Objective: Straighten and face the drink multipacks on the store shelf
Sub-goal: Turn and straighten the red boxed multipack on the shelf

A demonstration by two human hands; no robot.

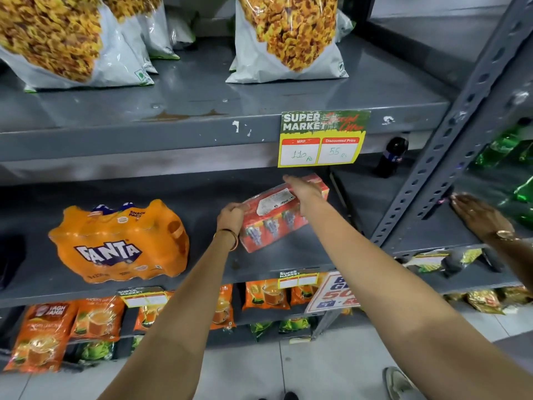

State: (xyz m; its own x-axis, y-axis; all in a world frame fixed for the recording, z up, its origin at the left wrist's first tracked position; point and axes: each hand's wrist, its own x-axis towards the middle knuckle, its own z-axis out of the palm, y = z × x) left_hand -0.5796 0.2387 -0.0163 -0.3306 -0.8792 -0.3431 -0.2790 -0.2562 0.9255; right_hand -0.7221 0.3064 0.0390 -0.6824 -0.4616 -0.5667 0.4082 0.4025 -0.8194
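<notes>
A red shrink-wrapped drink multipack (271, 219) lies skewed on the grey middle shelf (202, 280), its white label facing up. My left hand (231, 217) grips its left end. My right hand (302, 190) lies over its top right side, fingers stretched toward the back. An orange Fanta multipack (118, 243) stands to the left on the same shelf, logo facing out, about a hand's width from the red pack.
Snack bags (291, 39) fill the shelf above, with a price tag (321, 140) on its edge. A dark bottle (390, 157) stands at the back right. Another person's hand (481, 216) rests on the neighbouring shelf by the upright post (438, 168). Tea packets (95, 320) sit below.
</notes>
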